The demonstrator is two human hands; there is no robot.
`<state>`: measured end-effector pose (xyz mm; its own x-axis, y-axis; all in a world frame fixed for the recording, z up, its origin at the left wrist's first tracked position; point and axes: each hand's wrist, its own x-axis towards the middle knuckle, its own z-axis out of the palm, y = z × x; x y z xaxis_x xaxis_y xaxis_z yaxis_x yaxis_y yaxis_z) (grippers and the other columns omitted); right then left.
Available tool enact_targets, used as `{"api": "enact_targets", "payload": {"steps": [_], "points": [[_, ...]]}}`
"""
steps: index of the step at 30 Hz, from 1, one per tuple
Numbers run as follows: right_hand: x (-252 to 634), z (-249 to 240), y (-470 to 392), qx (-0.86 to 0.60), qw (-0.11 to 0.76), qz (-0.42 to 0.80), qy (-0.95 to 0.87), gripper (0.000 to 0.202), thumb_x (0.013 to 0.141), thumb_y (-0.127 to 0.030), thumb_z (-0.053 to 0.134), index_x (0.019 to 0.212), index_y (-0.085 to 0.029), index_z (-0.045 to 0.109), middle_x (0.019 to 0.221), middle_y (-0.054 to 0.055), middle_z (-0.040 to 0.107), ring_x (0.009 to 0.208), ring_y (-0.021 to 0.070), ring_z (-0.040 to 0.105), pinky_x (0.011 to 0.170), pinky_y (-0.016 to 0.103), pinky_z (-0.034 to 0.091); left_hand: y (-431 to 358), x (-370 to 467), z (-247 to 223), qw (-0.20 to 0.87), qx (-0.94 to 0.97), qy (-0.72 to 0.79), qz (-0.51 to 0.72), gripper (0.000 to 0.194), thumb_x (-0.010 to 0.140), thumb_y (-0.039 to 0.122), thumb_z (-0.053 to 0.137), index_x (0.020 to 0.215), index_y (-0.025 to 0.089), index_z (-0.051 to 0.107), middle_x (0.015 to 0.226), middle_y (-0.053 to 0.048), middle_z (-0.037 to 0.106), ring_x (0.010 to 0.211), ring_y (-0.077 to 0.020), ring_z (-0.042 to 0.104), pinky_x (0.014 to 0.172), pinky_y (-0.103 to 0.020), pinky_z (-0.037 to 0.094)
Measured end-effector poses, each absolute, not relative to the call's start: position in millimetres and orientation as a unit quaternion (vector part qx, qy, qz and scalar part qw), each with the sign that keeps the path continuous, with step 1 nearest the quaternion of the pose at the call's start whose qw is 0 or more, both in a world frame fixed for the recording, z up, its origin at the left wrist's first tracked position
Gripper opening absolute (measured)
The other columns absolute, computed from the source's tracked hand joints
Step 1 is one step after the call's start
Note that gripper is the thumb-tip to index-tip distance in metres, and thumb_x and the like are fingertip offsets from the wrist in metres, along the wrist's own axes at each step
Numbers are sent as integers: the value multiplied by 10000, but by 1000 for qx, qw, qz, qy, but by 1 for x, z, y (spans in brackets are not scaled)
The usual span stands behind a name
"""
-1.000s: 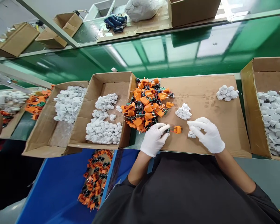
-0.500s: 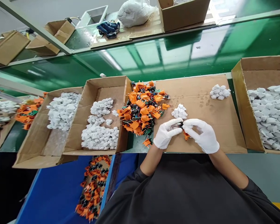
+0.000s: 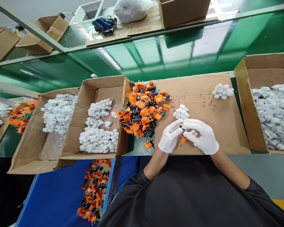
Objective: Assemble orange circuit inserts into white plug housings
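My left hand (image 3: 168,137), in a white glove, pinches a small dark part joined to an orange plug (image 3: 183,139). From the other side the fingertips of my right hand (image 3: 204,137), gloved too, close on the same piece. The plug hangs below the fingertips, over the cardboard sheet (image 3: 227,126). A small white piece (image 3: 193,132) shows between my right thumb and fingers; whether it is held or lies beneath I cannot tell. Just beyond my hands is a small pile of white pieces (image 3: 181,112). Left of them lies a heap of orange plugs with circuit boards (image 3: 142,108).
Cardboard boxes of white pieces stand on the left (image 3: 125,126) and right (image 3: 253,104). A second small white pile (image 3: 223,91) sits at the sheet's far right. Above runs a shelf with a dark glove (image 3: 104,25) and a plastic bag (image 3: 132,11). More plugs (image 3: 94,192) lie low at left.
The orange plug has shifted slightly left and tilted in my fingers. A white piece now shows inside my right hand's curl. The camera view has moved a little.
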<state>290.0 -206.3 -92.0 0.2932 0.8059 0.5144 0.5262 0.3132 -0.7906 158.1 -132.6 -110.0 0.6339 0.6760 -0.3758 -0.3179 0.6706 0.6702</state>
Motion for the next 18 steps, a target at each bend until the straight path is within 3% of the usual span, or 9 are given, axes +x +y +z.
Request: {"api": "enact_targets", "payload": {"steps": [5,11,14,18], "points": [[288,-84,-206,-597,589,233,-493,91,814,-140,671,818,-231,678,899,36,736,894,189,708,824,335,583,-135,157,-113,852,310,299,298,521,557,302,922,1036,208,740,1018,-57,769,919,-191,719,856,-285,563],[283,-82,-204,-643,542,326,-432,118,735,-126,621,819,-209,616,868,19,668,702,142,641,616,269,539,-137,153,-121,822,379,320,281,541,555,280,917,1059,190,744,988,-74,778,889,-217,731,845,-323,584],[285,-82,-205,-637,545,282,-467,164,770,-124,624,901,-219,640,915,30,686,812,168,668,757,319,568,-137,151,-121,812,388,310,308,508,581,268,905,1063,221,750,1001,-56,779,915,-217,730,867,-323,576],[294,-81,-209,-571,555,255,-549,267,829,-199,683,1091,-245,661,1161,82,695,1095,232,662,934,386,557,-136,151,-116,821,356,298,332,518,555,322,915,1044,252,759,1011,-44,776,945,-228,721,902,-348,559]]}}
